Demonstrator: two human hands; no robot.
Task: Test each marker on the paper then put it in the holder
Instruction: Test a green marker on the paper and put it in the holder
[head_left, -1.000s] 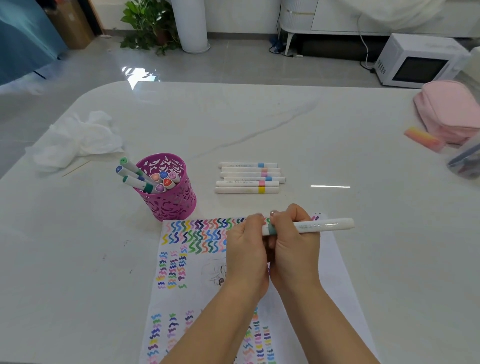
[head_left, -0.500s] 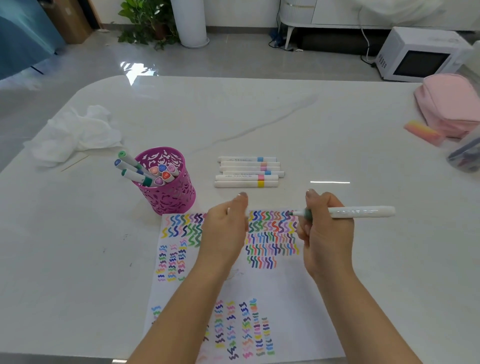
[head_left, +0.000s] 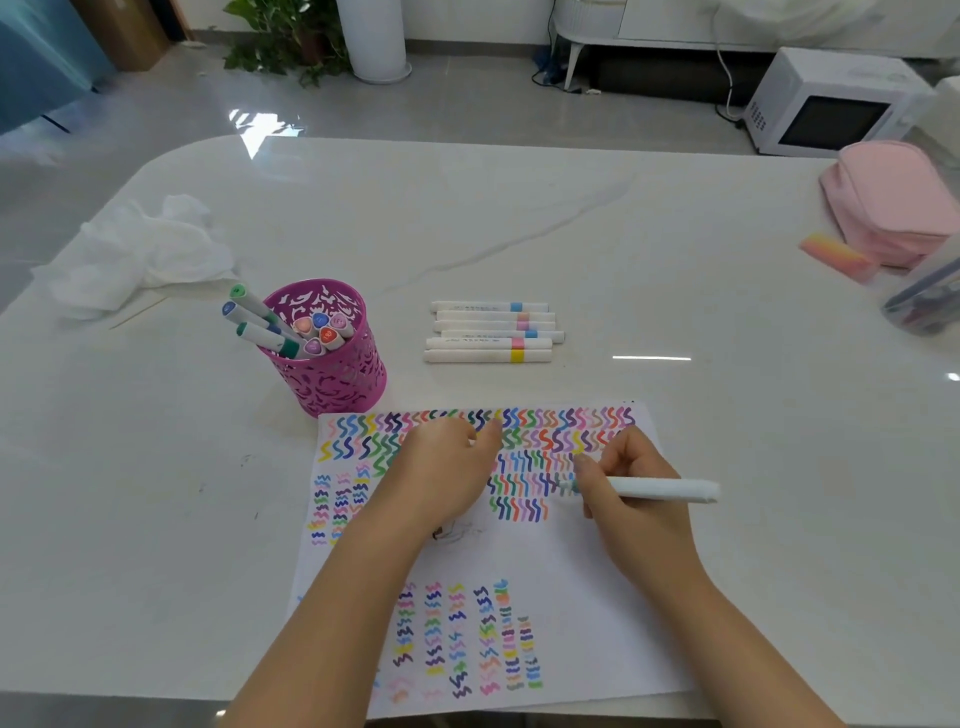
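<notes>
So, head view, the only one here: the right hand (head_left: 631, 499) is wrapped around a pale-barrelled marker (head_left: 660, 489) down near the nib end, tip low over the squiggle-covered paper (head_left: 571, 566), though whether it's actually touching is too blurry to call. The left hand (head_left: 441, 467) sits loosely curled on the sheet; I can't tell if it's holding a cap. Six capped markers (head_left: 491, 332) lie in a neat row on the counter (head_left: 675, 270), just beside the pink holder (head_left: 332, 369) with tested ones in it. These look light, stiff and smooth plastic, so probably a bit slippery. I'd pinch mid-barrel, and drop them in rather than force it.
</notes>
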